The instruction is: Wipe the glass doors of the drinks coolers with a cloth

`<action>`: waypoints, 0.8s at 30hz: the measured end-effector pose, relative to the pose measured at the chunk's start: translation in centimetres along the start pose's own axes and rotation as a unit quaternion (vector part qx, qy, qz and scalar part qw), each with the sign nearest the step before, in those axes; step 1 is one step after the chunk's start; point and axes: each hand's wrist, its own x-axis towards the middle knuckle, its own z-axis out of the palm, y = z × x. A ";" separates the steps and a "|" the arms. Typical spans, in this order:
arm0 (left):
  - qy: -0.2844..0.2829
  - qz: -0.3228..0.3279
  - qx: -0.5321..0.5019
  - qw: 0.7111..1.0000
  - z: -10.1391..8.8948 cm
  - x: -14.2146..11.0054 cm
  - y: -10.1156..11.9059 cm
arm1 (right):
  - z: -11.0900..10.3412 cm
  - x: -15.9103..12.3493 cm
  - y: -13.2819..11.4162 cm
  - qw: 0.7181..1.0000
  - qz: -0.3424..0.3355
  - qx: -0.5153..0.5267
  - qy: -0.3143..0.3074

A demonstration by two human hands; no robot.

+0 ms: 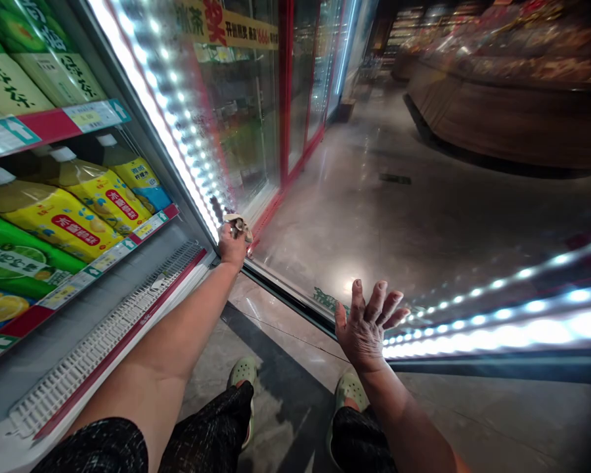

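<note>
Clutching a crumpled cloth (238, 225), the left hand (232, 244) pressed against the smooth glass door (374, 197); the right hand (367, 323) spread flat, empty, against it.

I pressed a crumpled cloth rag (237, 225) to the glossy glass door (374, 217); the stone floor (285, 328) shone polished.

person's own body, seen from above beside the open cooler door (423, 217).

both arms bare to beyond the elbow, no sleeves, watch or rings visible on left hand (233, 244) or right hand (367, 325). black trousers (217, 427) with fine pale flecking, hems ending at the ankle. pale green perforated clogs (243, 372) on both feet, below the door's lower edge.
</note>
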 end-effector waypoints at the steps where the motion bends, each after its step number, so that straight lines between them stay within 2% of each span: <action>1: -0.004 0.002 0.012 1.000 0.0 -0.6 0.3 | -0.1 0.1 0.0 1.000 -0.003 -0.002 0.001; 11: -0.011 0.031 0.078 0.996 0.0 -2.4 2.9 | -1.0 0.1 -0.1 1.000 0.000 -0.002 -0.009; 15: -0.034 0.060 0.075 0.995 0.2 -3.3 3.3 | -1.1 0.0 0.2 1.000 -0.002 -0.004 -0.008; 19: -0.022 0.061 0.081 0.995 0.1 -3.1 3.5 | -1.1 0.0 0.4 1.000 -0.002 -0.004 0.002; 24: -0.064 0.080 0.065 0.993 0.5 -5.8 3.9 | -0.8 -0.3 0.6 1.000 -0.008 0.005 0.005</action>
